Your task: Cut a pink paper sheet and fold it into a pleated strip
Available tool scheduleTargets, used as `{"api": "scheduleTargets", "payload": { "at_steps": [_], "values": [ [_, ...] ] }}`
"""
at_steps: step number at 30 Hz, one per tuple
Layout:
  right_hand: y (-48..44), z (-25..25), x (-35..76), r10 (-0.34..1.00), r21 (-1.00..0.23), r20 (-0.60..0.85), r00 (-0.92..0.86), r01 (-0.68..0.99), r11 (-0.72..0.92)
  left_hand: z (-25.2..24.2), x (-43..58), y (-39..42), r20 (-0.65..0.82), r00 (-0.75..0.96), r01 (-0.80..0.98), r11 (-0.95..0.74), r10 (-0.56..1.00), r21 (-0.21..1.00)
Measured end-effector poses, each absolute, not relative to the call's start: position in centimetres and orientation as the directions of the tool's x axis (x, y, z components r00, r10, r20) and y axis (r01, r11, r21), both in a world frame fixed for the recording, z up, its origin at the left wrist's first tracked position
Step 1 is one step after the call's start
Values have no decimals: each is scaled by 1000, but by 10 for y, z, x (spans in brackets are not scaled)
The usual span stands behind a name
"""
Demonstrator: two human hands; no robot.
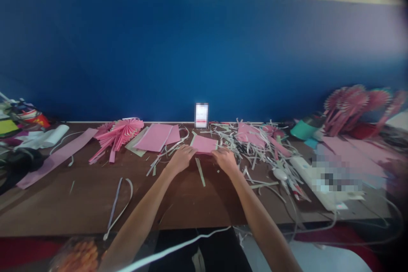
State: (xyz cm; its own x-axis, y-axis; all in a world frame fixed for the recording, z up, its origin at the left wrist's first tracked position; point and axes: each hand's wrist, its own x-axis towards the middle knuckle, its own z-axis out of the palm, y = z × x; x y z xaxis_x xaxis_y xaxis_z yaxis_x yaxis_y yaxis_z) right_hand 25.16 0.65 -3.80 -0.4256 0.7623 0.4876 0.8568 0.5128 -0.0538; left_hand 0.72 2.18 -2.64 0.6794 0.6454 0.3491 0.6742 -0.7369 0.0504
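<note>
A small pink paper sheet [204,144] is held just above the brown table [146,204], gripped at both ends. My left hand [183,159] closes on its left end, and my right hand [225,160] closes on its right end. A darker pink edge runs along the near side, which looks like a fold, though I cannot tell for sure. Below the sheet a pale paper strip [200,172] lies on the table. Left of my left hand is a stack of pink sheets [154,137]. A heap of white paper scraps [255,153] spreads right of my right hand.
Pleated pink paper fans [120,134] lie at the left, beside a long pink strip [60,157]. A lit phone [201,115] stands against the blue partition [204,55]. At the right are a white power strip [314,182], cables and more pink fans [353,104].
</note>
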Motion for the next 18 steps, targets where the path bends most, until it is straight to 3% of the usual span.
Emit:
{"api": "scheduleTargets", "payload": {
  "at_steps": [6, 14, 18],
  "values": [
    [4, -38, 245, 735, -187, 535, -417, 790, 584, -26, 33, 10, 363, 626, 748, -662, 690, -30],
    [2, -41, 227, 832, -624, 536, -142, 598, 504, -25, 40, 1, 387, 492, 841, -540, 780, 18],
    [3, -38, 227, 851, -720, 519, -84, 495, 487, -22, 45, -2, 384, 536, 808, -588, 752, 24]
  ]
}}
